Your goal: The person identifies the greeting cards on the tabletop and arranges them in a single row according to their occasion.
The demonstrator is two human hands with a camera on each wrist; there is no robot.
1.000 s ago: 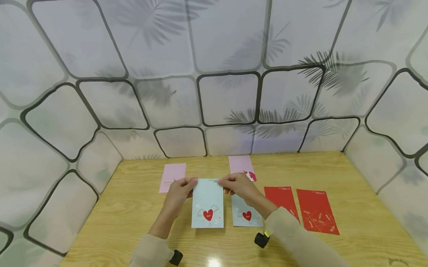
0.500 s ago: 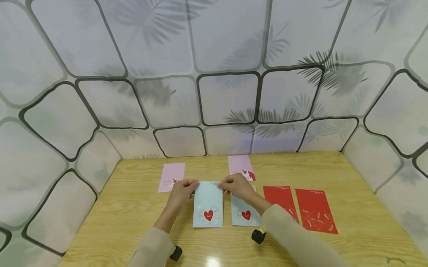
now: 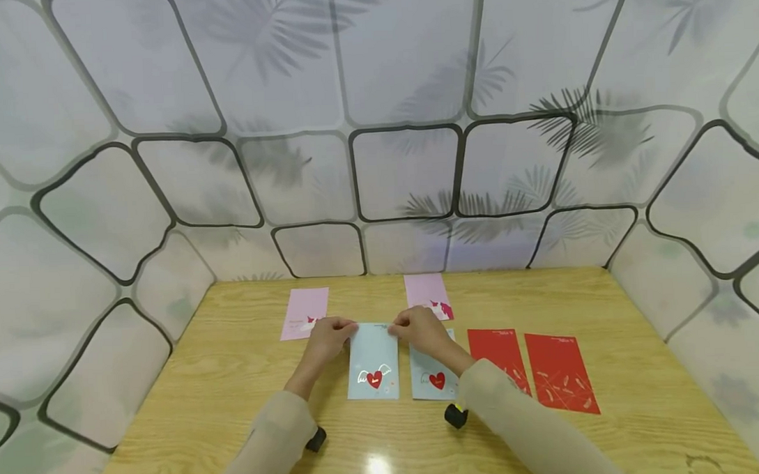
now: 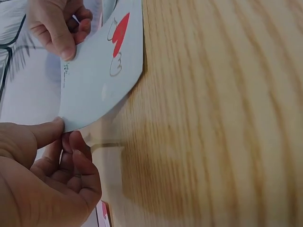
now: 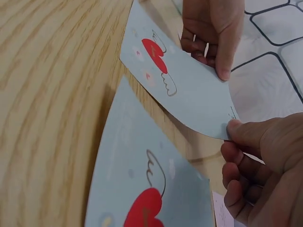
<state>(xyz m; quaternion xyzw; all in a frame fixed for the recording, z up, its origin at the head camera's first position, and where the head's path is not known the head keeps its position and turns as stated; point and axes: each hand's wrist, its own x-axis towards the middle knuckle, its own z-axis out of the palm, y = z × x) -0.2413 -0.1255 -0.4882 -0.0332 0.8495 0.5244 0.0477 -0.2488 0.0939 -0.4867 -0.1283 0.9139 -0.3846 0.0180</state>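
A light blue card (image 3: 372, 352) with a winged red heart is held by its far corners. My left hand (image 3: 328, 338) pinches the far left corner between thumb and fingers. At the far right corner, my right hand (image 3: 420, 329) grips in the same way. Both wrist views show the card bowed, its far edge raised over the wooden table and its heart end low near the surface. A second light blue card (image 3: 433, 384) with the same heart lies just right of it, partly covered by my right hand and forearm.
Two red cards (image 3: 561, 371) lie on the right, one partly behind the right sleeve. Farther back are a left pink card (image 3: 307, 308) and a right pink card (image 3: 426, 291) with unicorn prints. Patterned fabric walls (image 3: 409, 173) enclose the wooden table (image 3: 191, 411).
Both hands still pinch the card. It has shifted slightly right toward the second blue card, its near edge now a little farther back, and the left hand has moved right with it.
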